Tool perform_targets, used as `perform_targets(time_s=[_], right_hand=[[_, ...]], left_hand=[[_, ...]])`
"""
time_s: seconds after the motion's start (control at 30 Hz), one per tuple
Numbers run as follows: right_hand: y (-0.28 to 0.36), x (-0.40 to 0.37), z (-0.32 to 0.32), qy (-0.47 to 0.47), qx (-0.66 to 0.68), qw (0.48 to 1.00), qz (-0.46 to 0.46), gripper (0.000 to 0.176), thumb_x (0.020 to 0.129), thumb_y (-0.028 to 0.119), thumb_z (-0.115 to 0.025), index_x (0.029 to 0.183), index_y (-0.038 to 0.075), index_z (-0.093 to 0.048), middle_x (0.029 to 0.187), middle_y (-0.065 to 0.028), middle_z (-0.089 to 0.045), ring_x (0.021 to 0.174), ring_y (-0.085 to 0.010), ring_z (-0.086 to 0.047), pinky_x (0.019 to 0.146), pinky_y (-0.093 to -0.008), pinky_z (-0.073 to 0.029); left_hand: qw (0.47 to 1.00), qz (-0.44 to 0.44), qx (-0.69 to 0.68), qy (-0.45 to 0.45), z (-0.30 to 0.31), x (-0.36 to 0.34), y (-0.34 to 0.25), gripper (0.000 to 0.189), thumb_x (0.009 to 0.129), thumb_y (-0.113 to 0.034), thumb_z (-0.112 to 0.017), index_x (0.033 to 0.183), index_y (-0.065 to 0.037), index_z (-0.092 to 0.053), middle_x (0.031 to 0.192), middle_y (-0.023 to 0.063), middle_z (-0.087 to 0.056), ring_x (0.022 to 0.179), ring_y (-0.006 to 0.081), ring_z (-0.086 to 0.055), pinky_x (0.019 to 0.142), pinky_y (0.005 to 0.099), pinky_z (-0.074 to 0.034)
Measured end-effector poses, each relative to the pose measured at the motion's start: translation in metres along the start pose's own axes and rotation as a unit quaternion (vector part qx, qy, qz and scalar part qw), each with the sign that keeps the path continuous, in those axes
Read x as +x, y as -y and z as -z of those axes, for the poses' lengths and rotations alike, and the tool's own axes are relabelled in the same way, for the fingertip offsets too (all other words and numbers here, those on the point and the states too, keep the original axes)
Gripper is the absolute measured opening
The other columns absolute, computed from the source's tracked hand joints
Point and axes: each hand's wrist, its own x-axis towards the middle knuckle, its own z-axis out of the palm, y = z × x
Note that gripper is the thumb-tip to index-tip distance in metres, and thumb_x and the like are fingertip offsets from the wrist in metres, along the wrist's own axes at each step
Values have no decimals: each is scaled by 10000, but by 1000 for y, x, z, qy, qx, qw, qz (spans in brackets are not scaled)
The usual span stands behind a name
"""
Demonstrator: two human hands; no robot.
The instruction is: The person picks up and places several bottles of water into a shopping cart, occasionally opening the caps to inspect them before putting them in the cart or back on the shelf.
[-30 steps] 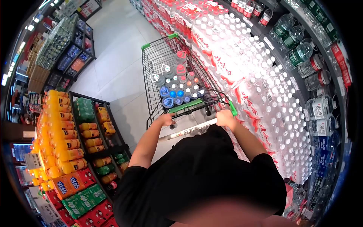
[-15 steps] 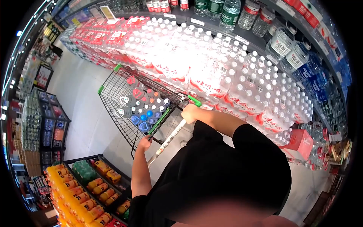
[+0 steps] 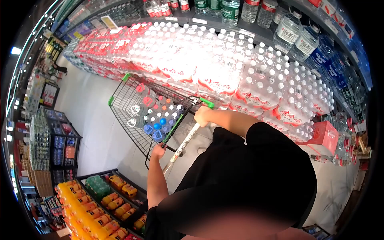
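A black wire shopping cart with green corners holds several bottles, with clear, red, orange, white and blue tops. My right hand is wrapped round the upper end of its pale handle bar, beside a green corner piece. Lower on the left, my left hand is closed on the cart's rear rim, near the blue-topped bottles. Its fingertips are partly hidden.
Stacked packs of water bottles line the cart's far side, below a shelf of larger bottles. Orange drink packs stand at lower left, and another display rack farther left. A pink box sits at right.
The cart and both hands appear slightly farther right and lower in view. The orange drink display has also shifted right, while the upper shelf bottles have shifted left. Both hands keep their hold.
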Motion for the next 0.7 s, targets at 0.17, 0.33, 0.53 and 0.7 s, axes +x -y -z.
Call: perform_targets(time_s=[0.17,0.33,0.53,0.7], right_hand=[[3,-6,-4,38,-44,998,7,329,761,292,-641,993,86,-753,1002,-115,-733,945,-281,-709,773,-436,-570],[8,-25,-4,42,-50,998,26,373,750,339,-627,960,55,-749,968,-163,-729,914,-312,-712,786,-445,-566],[4,-42,-36,6,-51,998,47,354,734,310,-631,943,49,-750,941,-166,-729,887,-317,-711,775,-437,-565],[-5,-73,-82,-50,-3,995,88,340,722,327,-663,954,89,-732,873,-140,-724,840,-328,-706,717,-449,-559]], left_hand=[[999,-38,31,-3,-40,18,38,392,927,-380,-584,1115,-43,-649,1082,236,-661,1022,402,-614,862,443,-490],[998,57,34,12,-40,-11,8,409,885,-358,-573,1251,-183,-627,1178,168,-657,1088,356,-616,932,435,-496],[991,126,38,20,-46,-46,-25,457,840,-283,-589,1297,-299,-616,1234,113,-655,1138,304,-610,970,404,-493],[980,182,72,19,-67,-77,-52,477,847,-347,-600,1319,-282,-601,1269,74,-643,1161,288,-607,961,412,-499]])
